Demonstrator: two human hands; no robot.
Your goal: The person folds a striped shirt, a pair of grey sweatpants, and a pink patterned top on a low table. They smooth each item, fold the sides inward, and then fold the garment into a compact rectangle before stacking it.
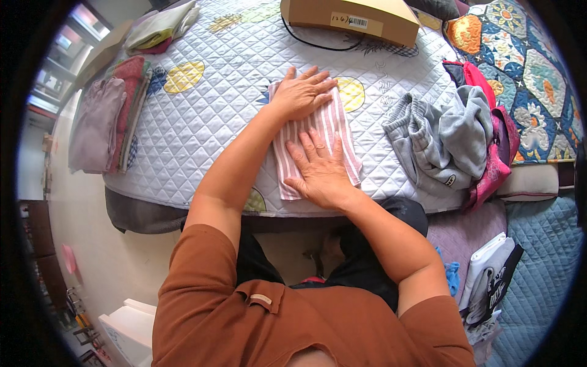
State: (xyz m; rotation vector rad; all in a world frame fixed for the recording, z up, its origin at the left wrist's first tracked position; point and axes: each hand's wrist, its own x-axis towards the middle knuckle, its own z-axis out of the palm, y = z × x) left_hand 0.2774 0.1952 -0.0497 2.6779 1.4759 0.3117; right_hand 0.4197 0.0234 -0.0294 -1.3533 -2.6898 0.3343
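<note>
A folded pink-and-white striped cloth (316,123) lies on a white quilted cover printed with pineapples (220,133). Flat on its far part rests my left hand (304,94), fingers spread and pointing right. My right hand (321,174) presses palm down on the near part, its fingers apart and pointing away from me. Neither hand grips anything. Both hands hide some of the cloth, whose right and near edges show. To the right of it sits a crumpled heap of grey sweatpants (440,135), with a bright pink garment (497,160) beside and partly under them.
Folded clothes (103,124) are stacked at the left edge, with another folded pile (160,27) behind. A cardboard box (351,20) with a black cord stands at the far side. On the right are a patterned quilt (527,87) and folded clothes (488,275) on a sofa.
</note>
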